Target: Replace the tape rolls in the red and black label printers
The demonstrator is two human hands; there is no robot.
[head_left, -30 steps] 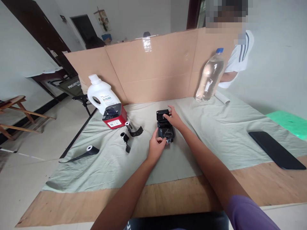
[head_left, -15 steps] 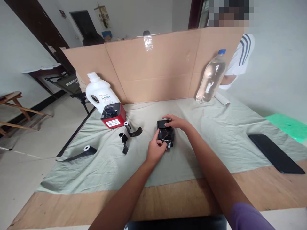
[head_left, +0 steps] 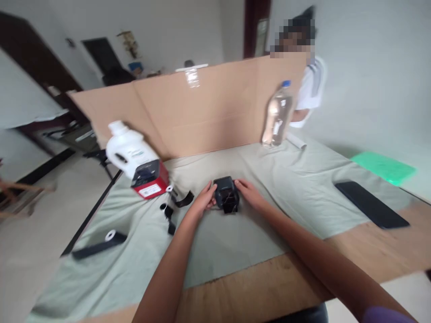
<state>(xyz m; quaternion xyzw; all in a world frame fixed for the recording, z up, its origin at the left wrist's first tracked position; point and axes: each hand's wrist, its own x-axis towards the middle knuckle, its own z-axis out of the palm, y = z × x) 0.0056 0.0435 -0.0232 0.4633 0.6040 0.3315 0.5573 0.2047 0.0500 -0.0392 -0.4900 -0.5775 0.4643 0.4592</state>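
Observation:
A small black device (head_left: 227, 190), which looks like a portable printer, rests on the cloth in front of me. Shiny black film covers its near part. My left hand (head_left: 204, 200) grips its left side, thumb on the upper edge and fingers curled low beside it. On the opposite side, the bent fingers of my right hand (head_left: 247, 190) press against the far right edge. Left of my hands lie two small black rolls, one with a loose strip (head_left: 184, 199) and the other with its tail (head_left: 171, 226) hanging toward me.
A red box (head_left: 151, 181) stands before a white jug (head_left: 129, 148). Another black roll (head_left: 116, 237) lies at left. A water bottle (head_left: 278, 116) leans by the cardboard screen (head_left: 208, 116); a phone-like black slab (head_left: 372, 204) lies right. Behind the screen is a person (head_left: 311, 87).
My hands have moved from the film and top of the device to its two sides. The device appears slightly turned. The whole view has shifted and blurred.

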